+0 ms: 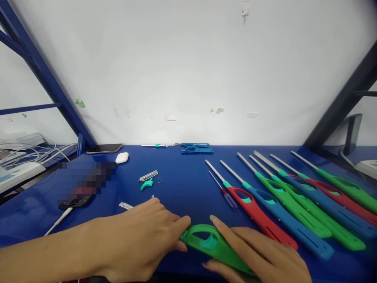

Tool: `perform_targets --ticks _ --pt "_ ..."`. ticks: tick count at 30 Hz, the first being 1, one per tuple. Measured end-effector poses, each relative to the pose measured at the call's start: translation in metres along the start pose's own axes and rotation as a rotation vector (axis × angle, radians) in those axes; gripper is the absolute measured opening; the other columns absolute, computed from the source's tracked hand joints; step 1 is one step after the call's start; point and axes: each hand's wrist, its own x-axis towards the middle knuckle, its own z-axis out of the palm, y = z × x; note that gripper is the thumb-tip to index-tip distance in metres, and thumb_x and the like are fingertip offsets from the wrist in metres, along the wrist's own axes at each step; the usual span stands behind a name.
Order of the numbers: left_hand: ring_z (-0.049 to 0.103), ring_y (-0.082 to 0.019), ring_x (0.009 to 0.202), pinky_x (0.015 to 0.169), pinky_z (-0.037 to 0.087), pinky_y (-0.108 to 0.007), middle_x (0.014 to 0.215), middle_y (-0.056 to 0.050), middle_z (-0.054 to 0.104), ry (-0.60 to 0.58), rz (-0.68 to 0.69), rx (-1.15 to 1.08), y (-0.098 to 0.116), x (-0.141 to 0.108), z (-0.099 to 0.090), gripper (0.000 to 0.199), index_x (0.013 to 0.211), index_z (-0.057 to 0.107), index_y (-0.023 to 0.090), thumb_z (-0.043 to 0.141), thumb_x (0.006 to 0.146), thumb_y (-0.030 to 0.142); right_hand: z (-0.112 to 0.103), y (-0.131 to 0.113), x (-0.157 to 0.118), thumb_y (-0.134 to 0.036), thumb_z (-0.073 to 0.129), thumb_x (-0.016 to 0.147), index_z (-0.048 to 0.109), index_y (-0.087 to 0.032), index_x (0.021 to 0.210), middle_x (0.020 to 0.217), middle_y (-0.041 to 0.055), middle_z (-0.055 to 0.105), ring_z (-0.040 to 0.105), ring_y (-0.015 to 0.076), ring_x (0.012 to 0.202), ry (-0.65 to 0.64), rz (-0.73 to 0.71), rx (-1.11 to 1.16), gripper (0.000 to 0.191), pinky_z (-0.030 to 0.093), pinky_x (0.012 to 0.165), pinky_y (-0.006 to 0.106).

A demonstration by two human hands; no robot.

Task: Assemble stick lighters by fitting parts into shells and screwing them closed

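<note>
The fingers (183,225) of the left hand (144,234) are pinched together on the neck of a green lighter (226,251) near the worktop's (181,192) front edge; those of the right hand (265,255) stand parted, clamped around its handle. The lighter's long axis slants, handle towards the near right, neck towards the far left; a metal tip (126,205) shows beyond the left hand, in line with it. Its shell is smooth plastic, with an oval opening around a teal trigger (209,240). Further out lie a curved teal piece (146,184), a transparent tube (149,175) and a translucent-handled screwdriver (229,197). Red, blue and green lighters (303,214) with slim metal barrels fill the right side; blue plastic shells (197,150) lie along the far edge.
</note>
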Motion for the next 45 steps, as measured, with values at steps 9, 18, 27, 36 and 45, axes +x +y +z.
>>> perform_targets --ticks 9,18,27,36,45 --pt "0.071 -0.019 0.082 0.075 0.047 -0.029 0.104 -0.001 0.075 0.316 -0.048 -0.107 -0.017 -0.005 0.029 0.014 0.113 0.054 0.025 0.046 0.105 0.016 -0.015 0.011 0.006 -0.038 0.071 0.098 0.087 -0.032 0.103 0.094 -0.0014 0.086 0.084 0.0190 0.079 0.023 0.461 0.433 0.017 0.065 0.070 0.016" --pt "0.077 -0.010 0.091 0.076 0.054 -0.018 0.115 0.005 0.078 0.745 0.033 -0.046 0.005 0.010 0.038 0.032 0.134 0.049 0.031 0.026 0.118 0.047 -0.001 0.005 0.004 -0.026 0.077 0.097 0.082 -0.032 0.117 0.109 -0.0048 0.085 0.083 0.0146 0.095 0.043 0.278 0.564 0.021 0.062 0.091 0.015" --pt "0.079 -0.011 0.075 0.072 0.059 -0.022 0.095 0.002 0.082 1.048 0.118 -0.056 0.024 0.035 0.047 0.022 0.118 0.059 0.019 0.040 0.117 0.029 0.011 0.002 -0.006 -0.029 0.074 0.100 0.069 -0.026 0.137 0.120 -0.0026 0.082 0.080 0.0100 0.101 -0.063 0.214 0.427 0.038 0.056 0.097 0.010" --pt "0.080 -0.009 0.091 0.084 0.060 -0.017 0.102 -0.001 0.084 1.108 0.115 -0.021 0.024 0.037 0.056 0.020 0.121 0.063 0.017 0.046 0.115 0.025 0.016 0.002 -0.006 -0.028 0.057 0.109 0.068 -0.025 0.136 0.119 -0.0007 0.081 0.079 0.0101 0.102 -0.042 0.138 0.311 0.029 0.059 0.097 0.014" --pt "0.077 -0.012 0.101 0.094 0.062 -0.022 0.119 -0.001 0.079 0.861 -0.098 -0.124 0.018 0.026 0.082 0.031 0.131 0.065 0.027 0.043 0.114 0.041 0.015 -0.002 0.001 -0.029 0.032 0.116 0.071 -0.024 0.130 0.114 0.0016 0.083 0.081 0.0168 0.097 -0.045 0.011 0.066 0.042 0.065 0.085 0.025"
